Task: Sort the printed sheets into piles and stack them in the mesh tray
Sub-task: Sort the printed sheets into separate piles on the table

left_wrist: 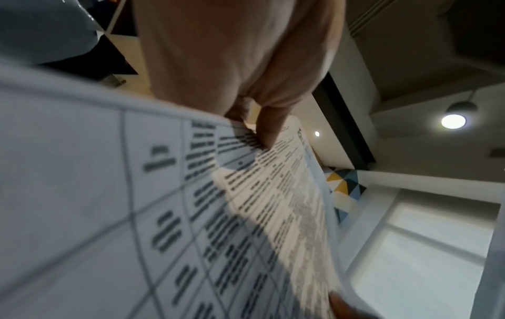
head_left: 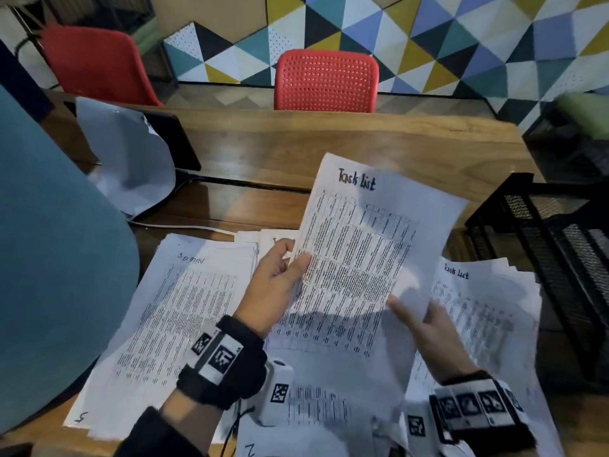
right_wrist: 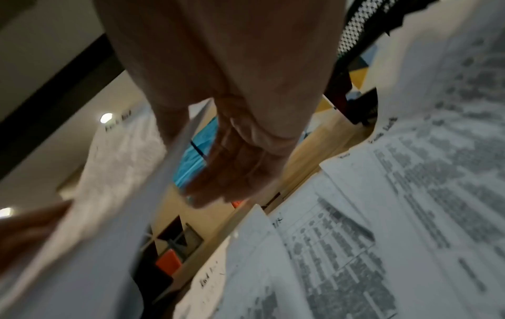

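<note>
A printed sheet headed "Task List" is lifted above the wooden table, on top of a bundle of sheets. My left hand grips that bundle at its left edge, thumb on top. My right hand pinches the top sheet's lower right corner, thumb above and fingers below. A pile marked "ADMIN" lies at the left. A "Task List" pile lies at the right. The black mesh tray stands at the right table edge, also seen in the right wrist view.
A big teal rounded shape fills the left side. A dark screen draped with a pale sheet stands at the back left, with a white cable beside it. Two red chairs stand behind the table.
</note>
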Motion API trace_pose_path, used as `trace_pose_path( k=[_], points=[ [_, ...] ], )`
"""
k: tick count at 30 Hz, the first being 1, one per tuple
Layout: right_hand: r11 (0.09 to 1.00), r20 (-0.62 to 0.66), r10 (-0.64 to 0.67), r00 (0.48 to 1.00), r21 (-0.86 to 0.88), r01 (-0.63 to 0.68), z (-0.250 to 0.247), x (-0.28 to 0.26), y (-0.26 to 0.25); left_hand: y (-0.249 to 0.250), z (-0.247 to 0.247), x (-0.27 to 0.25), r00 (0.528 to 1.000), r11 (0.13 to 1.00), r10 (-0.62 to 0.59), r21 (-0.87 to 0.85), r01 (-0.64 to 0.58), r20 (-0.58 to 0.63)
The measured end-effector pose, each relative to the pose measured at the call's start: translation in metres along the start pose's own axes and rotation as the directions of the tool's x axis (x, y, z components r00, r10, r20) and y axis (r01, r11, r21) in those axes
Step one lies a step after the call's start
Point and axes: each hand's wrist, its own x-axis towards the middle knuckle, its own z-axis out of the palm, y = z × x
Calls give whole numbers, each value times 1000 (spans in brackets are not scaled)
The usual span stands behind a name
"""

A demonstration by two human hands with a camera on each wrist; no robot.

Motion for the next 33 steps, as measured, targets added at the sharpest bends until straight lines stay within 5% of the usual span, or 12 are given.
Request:
trace_pose_path(
  k=[3, 7, 12, 15, 18, 21, 25, 33],
  points=[
    [998, -184, 13, 983, -64, -25, -19, 5, 17, -26, 1, 4, 983, 984, -113, 121, 131, -146],
    [860, -425, 86, 901, -425, -283, -72, 3, 53, -76, -13, -10, 923, 750, -268, 541, 380, -276],
    [566, -556, 189, 810, -612, -552, -112, -3, 79, -111, -8, -27, 947, 568, -244, 760, 315, -210],
    [548, -571, -69, 818, -707, -447, -98, 2, 74, -118, -2, -26, 935, 434, -306, 849, 303, -177],
    [653, -320, -250, 914, -753, -85, -42, 2, 55, -119, 5, -27, 947, 465, -264, 836, 289, -181],
    [774, -39, 20, 999, -631, -40, 21, 4, 56, -123, 4, -28, 941, 562, -152, 756, 335, -304],
    [871, -77, 206, 976, -441, -218, 59, 8, 68, -115, -3, -28, 912, 684, -75, 644, 341, -404],
    [972, -96, 76, 992, -216, -95, 40, -1, 70, -112, -21, -22, 855, 762, -292, 436, 479, -429]
  ],
)
